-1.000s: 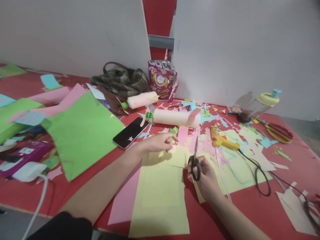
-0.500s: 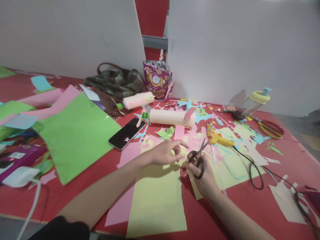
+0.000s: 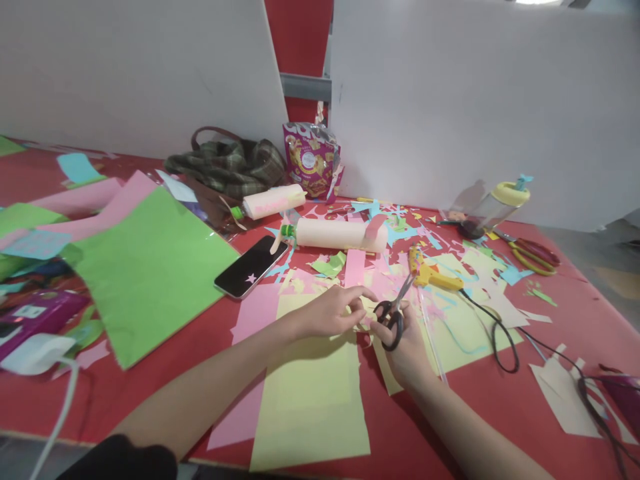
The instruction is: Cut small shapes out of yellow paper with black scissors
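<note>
My right hand (image 3: 406, 347) grips black-handled scissors (image 3: 393, 313), blades pointing up and to the right. My left hand (image 3: 333, 312) sits just left of them, its fingers pinched on a small yellow paper scrap (image 3: 367, 308) by the scissor handles. Both hands hover over a yellow paper sheet (image 3: 310, 393) that lies partly on a pink sheet (image 3: 250, 317) on the red table (image 3: 500, 413).
A black phone (image 3: 251, 266), a large green sheet (image 3: 150, 270), two paper-wrapped bottles (image 3: 337, 235), a yellow glue gun (image 3: 430, 273) with black cord, red-yellow scissors (image 3: 530, 253), a snack bag (image 3: 310, 160) and a plaid bag (image 3: 230, 167) surround the hands. Paper scraps litter the far right.
My left hand drew back toward the scissors and pinched the yellow scrap. The scissors tilted from upright to leaning right, close to my left fingers.
</note>
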Demonstrator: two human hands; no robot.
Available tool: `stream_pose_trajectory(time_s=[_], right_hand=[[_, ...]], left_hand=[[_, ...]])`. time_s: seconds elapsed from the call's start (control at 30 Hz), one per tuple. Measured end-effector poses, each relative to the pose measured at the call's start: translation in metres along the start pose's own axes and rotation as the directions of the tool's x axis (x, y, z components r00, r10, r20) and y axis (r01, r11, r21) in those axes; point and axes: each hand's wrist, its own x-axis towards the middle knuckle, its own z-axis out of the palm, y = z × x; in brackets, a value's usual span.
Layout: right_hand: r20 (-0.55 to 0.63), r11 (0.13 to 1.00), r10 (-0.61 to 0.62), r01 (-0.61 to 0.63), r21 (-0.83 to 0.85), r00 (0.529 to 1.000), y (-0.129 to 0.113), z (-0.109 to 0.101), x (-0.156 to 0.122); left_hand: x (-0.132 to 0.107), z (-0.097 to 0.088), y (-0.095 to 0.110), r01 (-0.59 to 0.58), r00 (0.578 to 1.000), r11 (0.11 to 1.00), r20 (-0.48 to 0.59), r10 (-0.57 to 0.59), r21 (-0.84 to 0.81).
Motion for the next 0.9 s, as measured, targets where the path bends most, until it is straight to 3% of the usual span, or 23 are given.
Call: stream_pose_trajectory(time_s=[0.13, 0.27, 0.4, 0.63, 0.9], right_hand=[[-0.03, 0.999, -0.014, 0.012, -0.045, 0.999, -0.001, 0.0, 0.0], [-0.021, 0.998, -0.006, 0.004, -0.057, 1.0, 0.0, 0.001, -0.001], [0.011, 0.998, 0.003, -0.002, -0.058, 1.0, 0.002, 0.002, -0.002], [0.075, 0.996, 0.032, -0.026, -0.08, 0.997, 0.002, 0.002, -0.004], [0.123, 0.99, 0.045, -0.028, -0.138, 0.991, 0.0, 0.003, -0.007]], left_hand=[[-0.004, -0.002, -0.001, 0.091, 0.995, 0.996, -0.037, -0.092, -0.014], [-0.013, -0.001, 0.001, 0.097, 0.994, 0.994, -0.05, -0.094, 0.053], [-0.024, 0.011, 0.001, 0.072, 0.995, 0.991, -0.074, -0.063, 0.117], [-0.03, 0.037, -0.004, 0.144, 0.979, 0.986, -0.16, -0.13, 0.081], [-0.034, 0.041, -0.002, 0.15, 0.976, 0.988, -0.165, -0.141, 0.044]])
